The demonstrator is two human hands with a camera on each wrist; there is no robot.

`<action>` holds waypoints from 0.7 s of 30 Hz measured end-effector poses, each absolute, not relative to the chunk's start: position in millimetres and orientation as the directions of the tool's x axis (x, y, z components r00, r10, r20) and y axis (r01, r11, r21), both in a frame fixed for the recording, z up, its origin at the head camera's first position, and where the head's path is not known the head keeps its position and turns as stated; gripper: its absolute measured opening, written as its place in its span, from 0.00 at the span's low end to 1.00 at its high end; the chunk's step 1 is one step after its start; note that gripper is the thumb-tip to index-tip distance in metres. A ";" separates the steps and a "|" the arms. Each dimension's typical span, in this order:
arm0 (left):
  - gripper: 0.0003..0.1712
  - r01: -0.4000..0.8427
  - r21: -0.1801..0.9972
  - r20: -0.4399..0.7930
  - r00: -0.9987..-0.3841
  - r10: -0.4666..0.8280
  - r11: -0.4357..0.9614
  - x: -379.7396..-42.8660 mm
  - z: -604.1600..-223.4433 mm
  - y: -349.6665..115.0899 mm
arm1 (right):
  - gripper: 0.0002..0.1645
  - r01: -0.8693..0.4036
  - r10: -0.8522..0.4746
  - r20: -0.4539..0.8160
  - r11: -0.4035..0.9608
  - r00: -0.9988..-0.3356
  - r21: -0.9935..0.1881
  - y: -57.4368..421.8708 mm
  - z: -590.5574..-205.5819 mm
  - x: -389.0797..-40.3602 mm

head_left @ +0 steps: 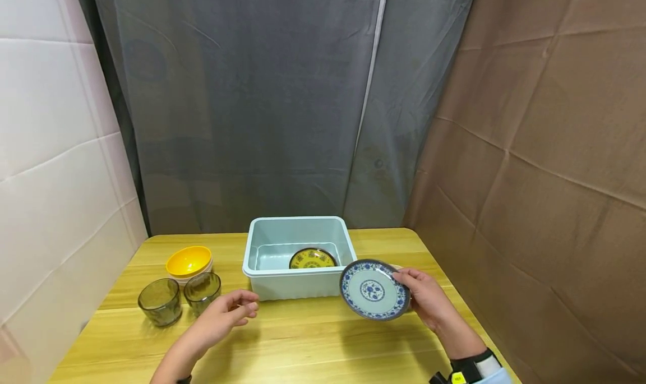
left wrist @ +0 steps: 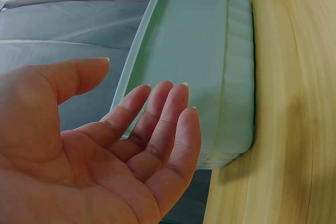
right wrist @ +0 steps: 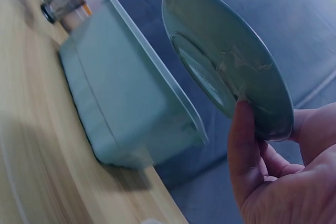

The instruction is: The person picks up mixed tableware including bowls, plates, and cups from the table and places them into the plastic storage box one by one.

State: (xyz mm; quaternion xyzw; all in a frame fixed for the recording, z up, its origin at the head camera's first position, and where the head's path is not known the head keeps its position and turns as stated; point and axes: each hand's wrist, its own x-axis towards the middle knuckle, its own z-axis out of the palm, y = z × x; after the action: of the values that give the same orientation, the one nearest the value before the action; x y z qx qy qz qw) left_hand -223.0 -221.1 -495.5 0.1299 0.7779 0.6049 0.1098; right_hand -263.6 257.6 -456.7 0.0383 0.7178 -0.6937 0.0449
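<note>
In the head view my right hand (head_left: 429, 300) pinches a blue-and-white patterned plate (head_left: 374, 290) by its right edge. The plate is held tilted above the table, close to the front right corner of a pale blue-green plastic bin (head_left: 298, 287). Its plain underside (right wrist: 226, 51) shows in the right wrist view, with a finger pressed against it. Inside the bin leans a yellow patterned plate (head_left: 313, 258), partly hidden by the front wall. My left hand (head_left: 224, 319) hovers empty near the bin's front left corner, palm turned inward, fingers loosely bent.
Two dark, see-through glasses (head_left: 160, 302) stand on the left of the wooden table (head_left: 298, 345). Behind them a yellow bowl (head_left: 189, 262) sits on whitish bowls. Something pale peeks out behind the held plate. A grey curtain (head_left: 242, 103) hangs at the back.
</note>
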 end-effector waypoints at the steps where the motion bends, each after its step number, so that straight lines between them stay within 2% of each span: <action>1: 0.20 0.071 0.970 -0.011 -0.942 0.335 0.231 -222.7 -494.9 -221.3 | 0.08 0.116 -0.021 -0.117 0.033 -0.993 -0.993 253.4 -457.6 -263.0; 10: 0.20 0.086 0.972 0.005 -0.938 0.345 0.219 -220.2 -491.2 -216.4 | 0.08 0.130 -0.239 -0.116 -0.042 -0.964 -0.991 213.7 -462.7 -259.8; 21: 0.20 0.092 0.979 0.020 -0.930 0.366 0.182 -221.6 -495.0 -203.4 | 0.07 0.146 -0.323 -0.114 -0.076 -0.939 -0.986 165.3 -468.2 -254.8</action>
State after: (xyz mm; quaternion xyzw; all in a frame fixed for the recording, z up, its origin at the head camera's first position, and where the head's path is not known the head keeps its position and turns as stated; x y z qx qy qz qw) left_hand -221.6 -203.4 -495.0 0.1506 0.7609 0.6215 0.1102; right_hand -254.8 165.3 -468.2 -0.0669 0.6605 -0.7304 0.1606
